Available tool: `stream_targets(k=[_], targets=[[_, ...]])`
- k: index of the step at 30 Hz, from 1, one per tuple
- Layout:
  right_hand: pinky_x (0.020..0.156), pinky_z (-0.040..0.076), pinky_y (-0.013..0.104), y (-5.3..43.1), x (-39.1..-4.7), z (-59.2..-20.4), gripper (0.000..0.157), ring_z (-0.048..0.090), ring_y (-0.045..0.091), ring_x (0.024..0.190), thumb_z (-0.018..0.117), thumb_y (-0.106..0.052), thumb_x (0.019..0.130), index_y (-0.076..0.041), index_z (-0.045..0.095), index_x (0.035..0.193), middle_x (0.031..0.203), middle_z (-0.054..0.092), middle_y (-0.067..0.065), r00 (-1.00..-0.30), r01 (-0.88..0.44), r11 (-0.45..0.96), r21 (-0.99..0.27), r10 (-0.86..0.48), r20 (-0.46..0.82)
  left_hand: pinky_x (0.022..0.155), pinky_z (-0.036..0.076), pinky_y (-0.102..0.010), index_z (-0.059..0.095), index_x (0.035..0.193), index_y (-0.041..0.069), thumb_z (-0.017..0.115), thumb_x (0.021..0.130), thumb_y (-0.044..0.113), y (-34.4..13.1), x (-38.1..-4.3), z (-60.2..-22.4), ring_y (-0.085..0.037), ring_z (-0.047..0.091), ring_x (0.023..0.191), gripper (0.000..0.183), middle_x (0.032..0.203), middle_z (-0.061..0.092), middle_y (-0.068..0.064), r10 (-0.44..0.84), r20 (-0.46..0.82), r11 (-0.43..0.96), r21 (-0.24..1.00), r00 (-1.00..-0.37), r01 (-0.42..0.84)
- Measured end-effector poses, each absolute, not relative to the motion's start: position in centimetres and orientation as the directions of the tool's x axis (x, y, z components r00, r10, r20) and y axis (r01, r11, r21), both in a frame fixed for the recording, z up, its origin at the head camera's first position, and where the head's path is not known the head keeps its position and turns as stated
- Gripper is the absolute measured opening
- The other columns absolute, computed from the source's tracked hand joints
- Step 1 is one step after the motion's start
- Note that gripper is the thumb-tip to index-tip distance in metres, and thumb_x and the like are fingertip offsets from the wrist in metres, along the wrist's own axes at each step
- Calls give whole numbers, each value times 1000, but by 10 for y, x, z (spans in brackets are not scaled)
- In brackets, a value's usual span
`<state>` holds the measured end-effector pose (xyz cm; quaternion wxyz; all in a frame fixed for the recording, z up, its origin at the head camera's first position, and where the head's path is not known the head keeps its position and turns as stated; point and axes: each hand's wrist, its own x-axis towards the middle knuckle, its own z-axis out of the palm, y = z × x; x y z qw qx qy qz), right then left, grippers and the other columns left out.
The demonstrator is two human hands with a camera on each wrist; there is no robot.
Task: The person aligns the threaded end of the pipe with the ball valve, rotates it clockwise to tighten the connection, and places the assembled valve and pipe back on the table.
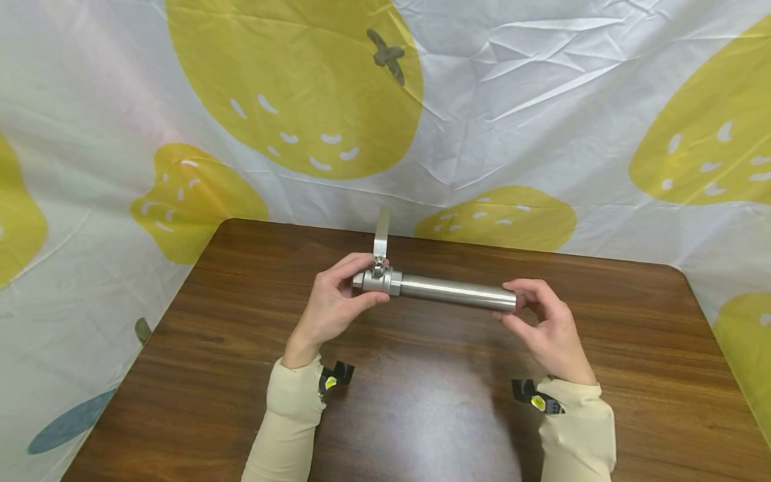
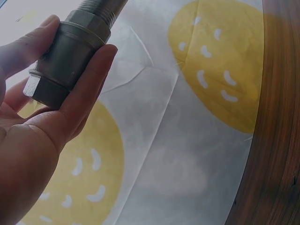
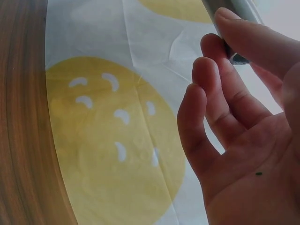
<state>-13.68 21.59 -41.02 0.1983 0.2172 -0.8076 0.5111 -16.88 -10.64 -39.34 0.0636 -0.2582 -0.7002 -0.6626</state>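
Note:
My left hand (image 1: 334, 304) grips a silver ball valve (image 1: 378, 282) round its body, thumb on the near side and fingers behind. The valve's flat lever handle (image 1: 381, 234) points away toward the back. A straight metal pipe (image 1: 458, 292) runs from the valve's hex end to the right. In the left wrist view, threads (image 2: 96, 7) show where the pipe meets the valve body (image 2: 70, 58). My right hand (image 1: 545, 328) pinches the pipe's far end between thumb and fingers; the right wrist view shows the open pipe end (image 3: 239, 58) there.
Below the hands lies a brown wood-grain table (image 1: 421, 402) with rounded back corners. A white cloth (image 1: 512, 87) printed with yellow fruit hangs behind it and along the sides. Each sleeved wrist wears a small black camera mount (image 1: 542, 399).

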Motion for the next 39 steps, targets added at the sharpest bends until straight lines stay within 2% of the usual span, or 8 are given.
stream_targets(k=[7,13,21,28,39], targets=[[71,50,13,215,-138,-410,51,55,5,76,76,22,65,4,61,111,88,60,-4,-823,-560,368,-742,-146,549,87,53,-20,60,119,-9,77,72,-13,-107,-169,-394,-13,59,101,50,118,60,-23,277,435,-14,893,-857,449],[67,47,14,204,-133,-392,50,53,8,75,74,29,59,10,61,103,102,64,8,-777,-623,310,-718,-147,612,87,53,-20,60,119,-9,77,73,-12,-107,-169,-394,-13,59,101,50,118,60,-23,279,419,-10,901,-864,434],[68,47,13,212,-139,-408,54,52,8,75,77,27,57,7,63,105,100,63,0,-785,-611,336,-717,-132,606,87,53,-19,60,120,-10,77,72,-12,-107,-168,-393,-13,58,102,51,119,59,-24,277,421,-18,901,-864,434],[69,47,13,215,-139,-409,53,52,14,75,78,22,61,4,64,109,99,62,-5,-809,-579,347,-738,-132,573,87,53,-19,59,120,-10,77,72,-12,-107,-168,-393,-13,58,102,51,119,59,-24,282,424,-16,899,-860,438],[70,47,12,216,-137,-408,52,53,15,75,79,19,63,2,65,111,85,56,-3,-839,-533,391,-751,-131,528,87,52,-18,59,120,-10,77,72,-12,-108,-168,-393,-13,58,103,52,119,59,-24,275,427,-12,897,-861,441]])
